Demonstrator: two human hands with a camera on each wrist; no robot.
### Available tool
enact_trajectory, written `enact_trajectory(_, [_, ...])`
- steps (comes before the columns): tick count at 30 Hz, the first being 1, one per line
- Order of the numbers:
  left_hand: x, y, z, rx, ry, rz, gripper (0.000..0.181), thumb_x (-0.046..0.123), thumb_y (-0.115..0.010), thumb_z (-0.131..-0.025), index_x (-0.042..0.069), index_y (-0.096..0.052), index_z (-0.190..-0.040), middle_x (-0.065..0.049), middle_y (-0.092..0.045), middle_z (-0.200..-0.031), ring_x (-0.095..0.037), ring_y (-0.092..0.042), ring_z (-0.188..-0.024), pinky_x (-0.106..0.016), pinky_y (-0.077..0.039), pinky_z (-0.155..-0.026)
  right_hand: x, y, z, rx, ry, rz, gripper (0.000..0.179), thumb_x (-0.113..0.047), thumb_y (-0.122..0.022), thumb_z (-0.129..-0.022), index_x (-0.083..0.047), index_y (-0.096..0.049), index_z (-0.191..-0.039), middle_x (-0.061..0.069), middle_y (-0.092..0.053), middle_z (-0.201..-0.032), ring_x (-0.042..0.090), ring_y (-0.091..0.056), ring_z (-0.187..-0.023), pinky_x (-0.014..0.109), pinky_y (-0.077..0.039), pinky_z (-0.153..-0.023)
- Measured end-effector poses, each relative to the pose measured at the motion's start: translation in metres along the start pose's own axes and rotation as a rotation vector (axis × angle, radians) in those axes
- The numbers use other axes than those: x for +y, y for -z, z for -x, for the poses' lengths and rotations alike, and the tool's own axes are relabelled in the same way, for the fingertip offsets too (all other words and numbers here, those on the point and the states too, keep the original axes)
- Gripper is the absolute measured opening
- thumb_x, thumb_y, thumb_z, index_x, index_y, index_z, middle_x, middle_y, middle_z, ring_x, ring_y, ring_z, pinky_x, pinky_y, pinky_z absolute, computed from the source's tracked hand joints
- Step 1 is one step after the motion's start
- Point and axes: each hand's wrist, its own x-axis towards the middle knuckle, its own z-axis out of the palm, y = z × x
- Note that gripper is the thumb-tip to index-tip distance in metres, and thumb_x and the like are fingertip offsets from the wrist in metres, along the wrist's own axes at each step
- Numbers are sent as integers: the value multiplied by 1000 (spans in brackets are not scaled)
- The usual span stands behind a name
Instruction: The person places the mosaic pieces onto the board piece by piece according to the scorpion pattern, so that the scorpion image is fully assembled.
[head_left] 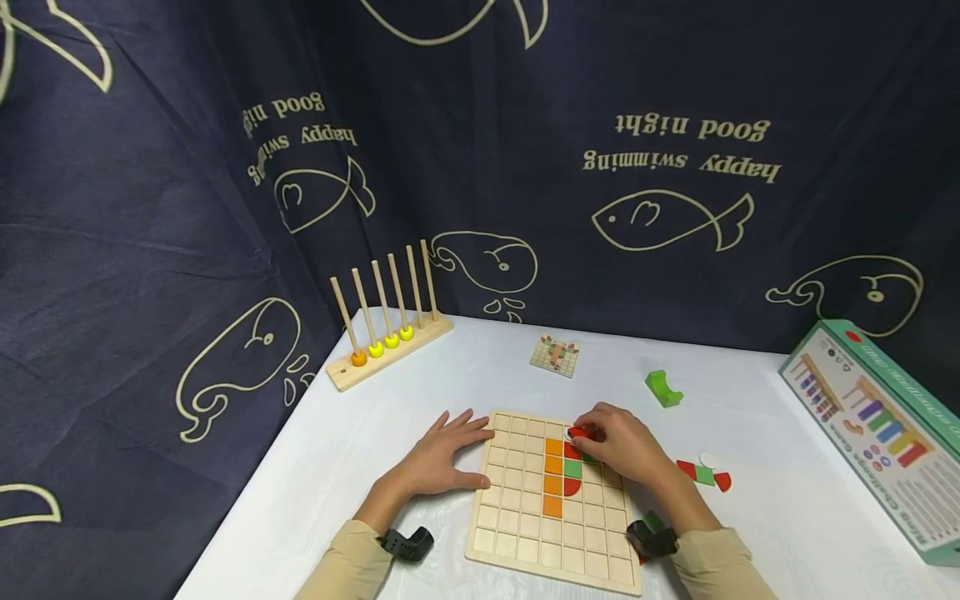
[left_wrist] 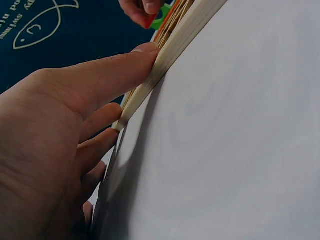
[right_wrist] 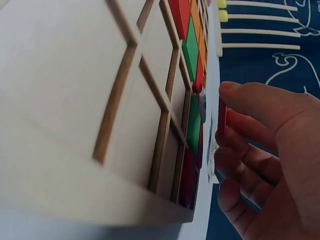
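A wooden grid board lies on the white table, with orange squares in a column and red and green tiles beside them. My left hand rests at the board's left edge, fingers spread; in the left wrist view the thumb and fingertips touch the rim. Over the upper part of the board, my right hand pinches a small red tile between thumb and fingers, held apart from the board. That hand partly covers tiles beneath it, including a green one.
A pegged rack with orange and yellow beads stands back left. Behind the board lies a pattern card; a green curved block sits to its right. Loose tiles lie right of my arm, near a printed box.
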Motion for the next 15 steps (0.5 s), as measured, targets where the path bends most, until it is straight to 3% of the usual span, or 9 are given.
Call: enact_trajectory(15, [1, 0, 0, 2, -5, 9, 79, 65, -66, -78, 20, -50, -142, 2, -36, -151, -23, -19, -143, -51, -6, -116, -12, -11, -14, 3, 34, -25, 22, -31, -77, -82, -16, -74, -98, -10, -60, -85, 9, -53, -72, 31, -49, -67])
